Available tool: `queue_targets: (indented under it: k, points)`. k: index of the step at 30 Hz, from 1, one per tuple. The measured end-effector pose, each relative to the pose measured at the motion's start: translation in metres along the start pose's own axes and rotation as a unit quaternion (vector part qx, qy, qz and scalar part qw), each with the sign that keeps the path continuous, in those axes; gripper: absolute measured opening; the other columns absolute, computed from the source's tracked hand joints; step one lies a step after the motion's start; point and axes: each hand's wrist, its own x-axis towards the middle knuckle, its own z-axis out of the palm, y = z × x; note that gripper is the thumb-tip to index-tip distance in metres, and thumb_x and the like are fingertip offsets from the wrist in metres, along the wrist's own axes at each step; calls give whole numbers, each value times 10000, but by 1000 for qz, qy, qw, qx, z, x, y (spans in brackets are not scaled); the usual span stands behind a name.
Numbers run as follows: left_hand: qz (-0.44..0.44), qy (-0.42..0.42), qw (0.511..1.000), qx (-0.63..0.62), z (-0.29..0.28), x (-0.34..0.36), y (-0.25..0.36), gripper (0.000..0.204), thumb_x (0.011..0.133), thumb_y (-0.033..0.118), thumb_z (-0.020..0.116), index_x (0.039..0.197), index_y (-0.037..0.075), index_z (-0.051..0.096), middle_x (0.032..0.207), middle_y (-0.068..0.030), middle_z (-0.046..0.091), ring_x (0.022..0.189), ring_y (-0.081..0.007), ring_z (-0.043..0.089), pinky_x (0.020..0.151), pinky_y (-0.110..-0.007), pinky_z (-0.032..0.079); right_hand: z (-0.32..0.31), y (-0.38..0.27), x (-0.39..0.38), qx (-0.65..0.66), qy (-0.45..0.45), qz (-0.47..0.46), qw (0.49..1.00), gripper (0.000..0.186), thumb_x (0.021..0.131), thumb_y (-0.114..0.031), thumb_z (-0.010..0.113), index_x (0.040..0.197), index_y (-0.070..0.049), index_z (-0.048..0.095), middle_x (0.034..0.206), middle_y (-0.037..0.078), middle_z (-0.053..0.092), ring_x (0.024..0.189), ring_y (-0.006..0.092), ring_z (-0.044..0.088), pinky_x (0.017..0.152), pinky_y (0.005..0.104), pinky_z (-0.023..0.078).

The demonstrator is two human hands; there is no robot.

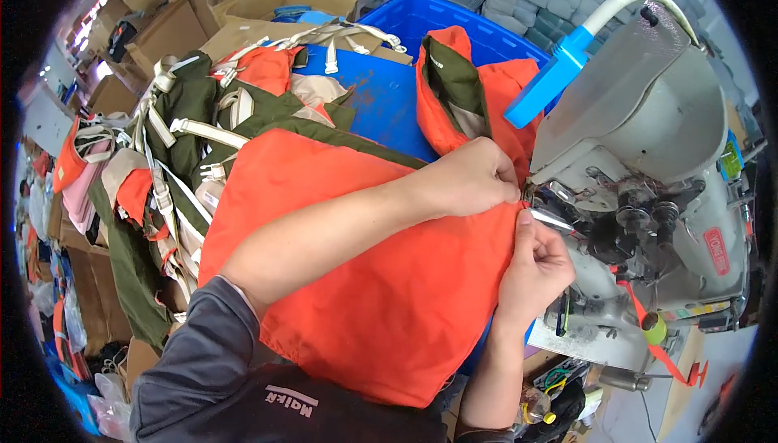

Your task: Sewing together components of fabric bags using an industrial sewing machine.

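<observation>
A: In the head view, where is the cloth (365, 281) held?
B: It is draped across the lap, orange side up, and its right edge is brought up beside the machine (640, 78). Both hands are set at that edge.

A: And the fingers?
B: Those of the left hand (474, 177) are curled down and seem pinched on the edge, though their tips are partly hidden. Those of the right hand (536, 269) are pinched on it just below, thumb uppermost.

A: How is this step best done?
B: The edge should be kept flat and evenly taut between the 2 pinches, with the layers lined up before anything is fed in. Fingertips are best kept clear of the machine's metal parts.

A: What could spoil it?
B: Drag, perhaps. The cloth's weight should be left slack, and its far side kept from being snagged by the straps in the heap (182, 102), beside it on the left.
</observation>
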Motion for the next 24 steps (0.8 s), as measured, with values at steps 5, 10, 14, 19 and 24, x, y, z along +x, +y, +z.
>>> queue_targets:
  k: [5, 10, 14, 19, 24]
  points:
    - [41, 13, 999, -28, 0, 5, -19, 185, 841, 119, 659, 876, -60, 691, 719, -55, 641, 669, -91, 551, 603, -273, 427, -14, -9, 2, -78, -86, -16, 993, 161, 910, -122, 685, 855, 30, 676, 693, 17, 655, 621, 29, 543, 554, 195, 433]
    - [24, -3, 999, -24, -1, 3, -5, 197, 842, 117, 658, 871, -76, 679, 716, -69, 631, 661, -111, 557, 596, -286, 429, -111, -82, 15, -288, 168, -309, 891, 217, 972, -149, 567, 1074, 39, 609, 1045, 147, 642, 927, 212, 613, 864, 322, 487]
    - [20, -4, 1000, -23, -1, 5, -5, 201, 841, 117, 656, 889, -76, 682, 736, -71, 641, 684, -114, 569, 623, -286, 438, -196, -123, 80, -485, 254, -482, 684, 241, 946, -111, 626, 1147, 21, 641, 1100, 147, 654, 960, 203, 632, 820, 334, 534]
    - [5, 14, 1000, -24, -4, 9, -9, 227, 837, 113, 658, 949, -83, 684, 802, -66, 668, 750, -117, 594, 697, -269, 450, -197, -53, 77, -504, 289, -501, 642, 83, 869, -44, 706, 940, -3, 719, 923, 98, 680, 904, 216, 657, 809, 356, 527]
    - [22, 14, 999, -39, 2, 5, -13, 195, 821, 99, 661, 914, -69, 698, 782, -94, 667, 737, -139, 599, 674, -290, 457, -186, -103, 60, -527, 244, -449, 679, 141, 926, -26, 620, 1048, 34, 661, 1083, 169, 660, 978, 248, 639, 882, 355, 513]
